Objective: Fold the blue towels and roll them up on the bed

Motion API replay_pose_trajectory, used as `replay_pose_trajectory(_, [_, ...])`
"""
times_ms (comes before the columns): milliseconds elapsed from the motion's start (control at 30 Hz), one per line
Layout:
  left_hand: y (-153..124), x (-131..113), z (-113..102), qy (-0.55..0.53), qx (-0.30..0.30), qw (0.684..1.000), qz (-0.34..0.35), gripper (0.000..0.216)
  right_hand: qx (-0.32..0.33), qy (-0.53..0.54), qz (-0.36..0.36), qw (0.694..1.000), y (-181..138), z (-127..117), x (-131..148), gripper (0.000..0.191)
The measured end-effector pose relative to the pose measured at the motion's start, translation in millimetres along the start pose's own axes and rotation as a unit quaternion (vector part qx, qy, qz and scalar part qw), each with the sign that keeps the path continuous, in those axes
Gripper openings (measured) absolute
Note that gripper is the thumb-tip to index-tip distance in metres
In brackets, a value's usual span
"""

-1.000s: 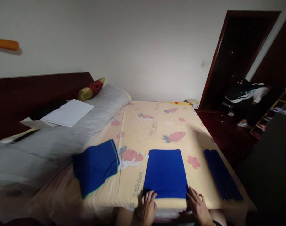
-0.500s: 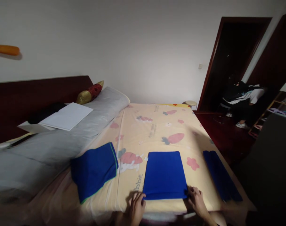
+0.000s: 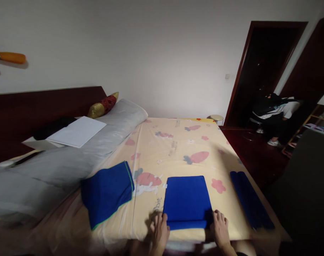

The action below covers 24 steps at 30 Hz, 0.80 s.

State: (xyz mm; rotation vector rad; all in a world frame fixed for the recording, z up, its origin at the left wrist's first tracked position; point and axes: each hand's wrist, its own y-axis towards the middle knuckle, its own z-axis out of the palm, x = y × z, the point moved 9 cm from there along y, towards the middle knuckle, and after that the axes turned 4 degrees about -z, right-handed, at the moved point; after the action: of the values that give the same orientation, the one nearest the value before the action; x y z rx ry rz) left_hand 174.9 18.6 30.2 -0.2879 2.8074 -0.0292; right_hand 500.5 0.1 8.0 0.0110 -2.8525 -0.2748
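Observation:
A blue cloth lies flat on the bed in front of me, its near edge turned over into a narrow band. At the near left corner, my left hand grips that band with curled fingers. My right hand closes on the near right corner in the same way. A small white tag sticks out from the cloth's left side. To the left lies another blue cloth with green edging, loosely folded. Two narrow blue rolls rest side by side at the bed's right.
The bed sheet has a carrot and flower print. Along the left runs a grey cushion with white boards on it. A round stool stands beyond the bed, and a dark surface borders the right.
The cloth's near band has become wider and its far edge has come closer to me. Both hands have shifted slightly inward and onto the band's ends.

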Motion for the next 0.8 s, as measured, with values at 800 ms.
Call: replay_pose_trajectory(800, [-24,-24,23,0.061,-0.160,0.976,0.138,0.042,-0.001,0.034,-0.036,0.999,-7,4,26,0.038])
